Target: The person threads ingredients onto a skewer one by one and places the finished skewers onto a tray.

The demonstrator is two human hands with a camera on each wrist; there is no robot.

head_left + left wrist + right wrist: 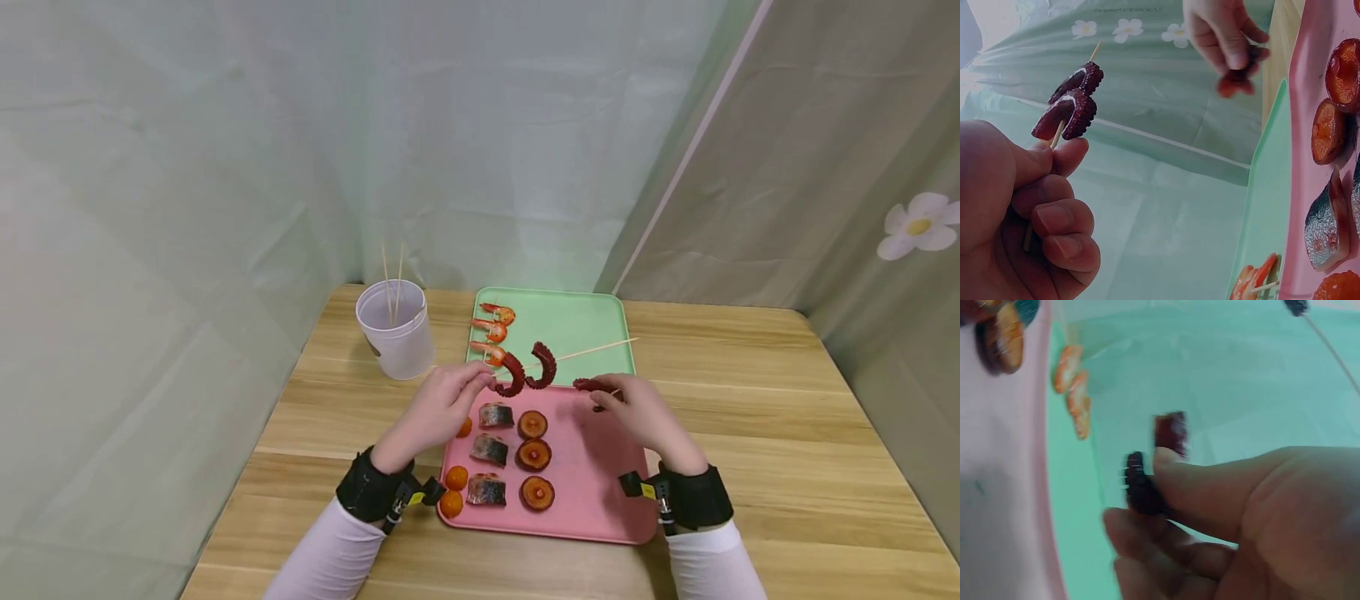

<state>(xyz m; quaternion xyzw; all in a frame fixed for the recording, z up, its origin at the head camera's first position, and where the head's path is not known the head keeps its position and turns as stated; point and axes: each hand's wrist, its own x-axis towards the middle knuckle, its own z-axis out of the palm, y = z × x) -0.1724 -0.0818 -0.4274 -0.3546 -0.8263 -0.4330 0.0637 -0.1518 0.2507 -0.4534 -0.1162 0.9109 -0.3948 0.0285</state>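
My left hand (442,404) grips a bamboo skewer (600,347) near its lower end, above the pink tray. Two dark red octopus tentacle pieces are threaded on it, one (512,377) close to my fingers and the other (545,365) a little further along. The skewer's bare tip points to the right. Between thumb and fingers, my right hand (647,412) pinches a third curved tentacle piece (1141,490), apart from the skewer. In the left wrist view, the left fingers curl around the skewer (1058,134) below the two pieces.
On the pink tray (592,500) lie fish pieces (489,450), mushroom caps (534,455) and orange balls (456,477). Behind it, a green tray (570,312) holds skewered shrimp (491,330). A white bucket (405,346) with two skewers stands at the left. Curtains hang behind the table.
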